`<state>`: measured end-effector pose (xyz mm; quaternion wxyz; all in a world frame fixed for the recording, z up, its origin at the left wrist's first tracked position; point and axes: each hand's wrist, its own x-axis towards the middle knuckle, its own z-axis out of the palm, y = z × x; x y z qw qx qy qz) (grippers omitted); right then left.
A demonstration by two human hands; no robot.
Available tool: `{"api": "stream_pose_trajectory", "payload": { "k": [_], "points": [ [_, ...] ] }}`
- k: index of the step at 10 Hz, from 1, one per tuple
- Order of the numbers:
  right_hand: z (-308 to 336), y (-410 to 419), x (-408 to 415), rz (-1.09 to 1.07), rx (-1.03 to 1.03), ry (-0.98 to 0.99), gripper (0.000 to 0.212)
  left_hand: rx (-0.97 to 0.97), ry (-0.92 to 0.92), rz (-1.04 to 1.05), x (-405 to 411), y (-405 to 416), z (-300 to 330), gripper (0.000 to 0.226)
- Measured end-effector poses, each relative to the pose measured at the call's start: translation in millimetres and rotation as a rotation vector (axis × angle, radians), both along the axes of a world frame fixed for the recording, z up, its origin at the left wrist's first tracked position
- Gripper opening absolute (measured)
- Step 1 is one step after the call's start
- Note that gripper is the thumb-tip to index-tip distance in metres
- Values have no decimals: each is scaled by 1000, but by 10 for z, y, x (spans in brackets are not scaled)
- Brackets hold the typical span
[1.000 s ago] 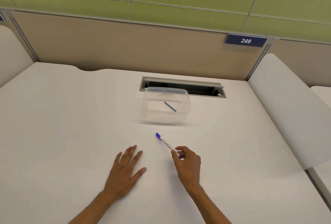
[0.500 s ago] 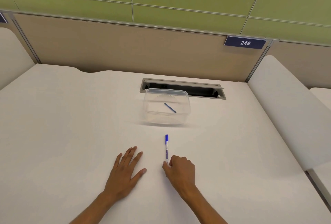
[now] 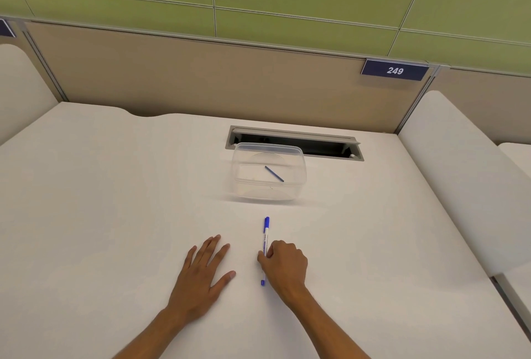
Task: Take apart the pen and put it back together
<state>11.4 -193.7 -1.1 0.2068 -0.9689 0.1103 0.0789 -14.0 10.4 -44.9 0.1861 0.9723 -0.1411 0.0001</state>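
Note:
A white pen (image 3: 265, 236) with a blue cap and a blue end plug lies on the white desk, pointing straight away from me. My right hand (image 3: 285, 265) is curled around its lower half, fingers closed on the barrel; the cap end and the bottom tip stick out. My left hand (image 3: 205, 271) rests flat on the desk to the left of the pen, fingers spread, holding nothing. Beyond the pen stands a clear plastic container (image 3: 298, 186) with a thin dark blue refill (image 3: 274, 173) lying inside.
An open grey cable slot (image 3: 330, 140) is set into the desk behind the container. A beige partition with a "249" label (image 3: 394, 70) closes the back. Padded white dividers (image 3: 459, 174) flank the desk on both sides.
My right hand has swung the pen from a diagonal to pointing straight away, and its fingers have curled closed over the barrel. The left hand has stayed flat.

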Motion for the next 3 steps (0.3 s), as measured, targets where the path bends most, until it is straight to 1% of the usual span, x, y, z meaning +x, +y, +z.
{"api": "stream_pose_trajectory", "payload": {
  "k": [1, 3],
  "points": [
    [3, -3, -7, -8, 22, 4, 30, -7, 3, -2, -2, 1, 0, 72],
    [2, -24, -25, -71, 60, -53, 42, -13, 59, 7, -1, -8, 6, 77]
  ]
}}
